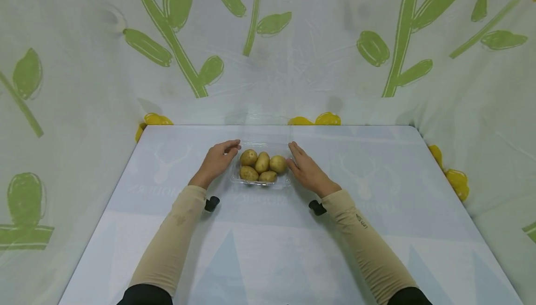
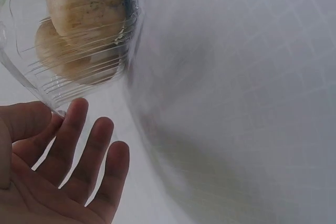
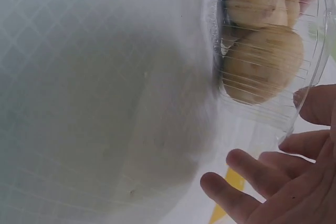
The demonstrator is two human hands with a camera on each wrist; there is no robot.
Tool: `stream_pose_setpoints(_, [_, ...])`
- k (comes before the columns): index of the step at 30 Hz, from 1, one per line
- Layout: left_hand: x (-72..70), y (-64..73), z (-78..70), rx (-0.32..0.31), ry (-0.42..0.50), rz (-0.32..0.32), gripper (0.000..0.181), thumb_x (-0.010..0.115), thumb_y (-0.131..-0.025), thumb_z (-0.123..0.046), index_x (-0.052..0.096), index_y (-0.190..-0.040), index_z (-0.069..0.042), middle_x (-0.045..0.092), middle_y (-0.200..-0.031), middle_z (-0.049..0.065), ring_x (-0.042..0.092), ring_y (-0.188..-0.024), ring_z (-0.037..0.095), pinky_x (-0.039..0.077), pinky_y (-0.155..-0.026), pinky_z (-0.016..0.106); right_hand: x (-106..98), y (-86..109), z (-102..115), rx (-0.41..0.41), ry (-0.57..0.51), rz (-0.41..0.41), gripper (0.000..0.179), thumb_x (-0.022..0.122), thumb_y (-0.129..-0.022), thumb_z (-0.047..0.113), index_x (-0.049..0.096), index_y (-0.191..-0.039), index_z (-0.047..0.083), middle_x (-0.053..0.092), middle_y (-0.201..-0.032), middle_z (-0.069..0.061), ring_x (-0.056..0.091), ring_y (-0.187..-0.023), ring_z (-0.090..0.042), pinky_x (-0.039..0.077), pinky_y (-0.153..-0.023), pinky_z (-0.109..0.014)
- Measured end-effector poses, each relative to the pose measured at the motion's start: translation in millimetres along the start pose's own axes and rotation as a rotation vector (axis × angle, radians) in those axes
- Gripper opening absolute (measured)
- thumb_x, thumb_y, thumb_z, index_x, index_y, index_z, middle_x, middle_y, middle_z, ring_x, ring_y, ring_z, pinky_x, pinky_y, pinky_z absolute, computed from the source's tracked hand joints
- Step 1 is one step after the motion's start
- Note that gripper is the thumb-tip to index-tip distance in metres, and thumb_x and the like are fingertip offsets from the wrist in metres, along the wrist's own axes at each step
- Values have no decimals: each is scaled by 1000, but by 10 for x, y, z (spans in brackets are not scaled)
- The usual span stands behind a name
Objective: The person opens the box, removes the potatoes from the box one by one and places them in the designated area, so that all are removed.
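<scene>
Clear container [image 1: 258,183]: five potatoes [image 1: 262,162] | left grip [image 1: 215,161]: pinching rim [image 2: 23,81] | right grip [image 1: 309,170]: pinching rim

Clear plastic container [image 1: 253,183] of potatoes [image 1: 262,162], lid [image 1: 265,133] open
Container see-through, ribbed sides, roughly rectangular; sits upright on tabletop [image 1: 268,249], near far edge; lid clear, opened out on far side; five potatoes visible, yellowish-brown, rounded to oval, unpeeled, dark specks on skin; packed close together inside, three farther back, two nearer front; left hand [image 1: 215,162] pinches rim corner; right hand [image 1: 311,171] touches rim on opposite side
</scene>
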State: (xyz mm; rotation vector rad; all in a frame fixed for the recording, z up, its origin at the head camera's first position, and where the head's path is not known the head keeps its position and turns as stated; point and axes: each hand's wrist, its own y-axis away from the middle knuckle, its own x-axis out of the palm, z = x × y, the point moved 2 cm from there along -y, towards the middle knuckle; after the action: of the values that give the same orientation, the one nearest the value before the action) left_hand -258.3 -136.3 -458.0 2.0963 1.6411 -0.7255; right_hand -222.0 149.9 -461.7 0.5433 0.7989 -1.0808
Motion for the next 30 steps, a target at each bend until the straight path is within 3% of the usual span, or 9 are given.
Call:
stream_pose_setpoints(16, [24, 90, 20, -18, -32, -11, 42, 48, -109, -23, 53, -148, -8, 67, -131, 8, 56, -128, 30, 43, -109, 49, -3, -12, -51, -26, 1, 6, 59, 37, -112, 23, 16, -161, -2, 14, -167, -20, 12, -154, -31, 14, -124, -46])
stream_pose_setpoints(30, [-23, 313, -39, 64, -231, 119, 62, 52, -107, -38, 36, -158, -6, 55, -146, 12, 53, -131, 34, 41, -110, 54, -21, 18, -77, -60, 31, -48, 58, 40, -112, 26, 22, -160, 1, 20, -166, -18, 21, -152, -33, 21, -123, -48])
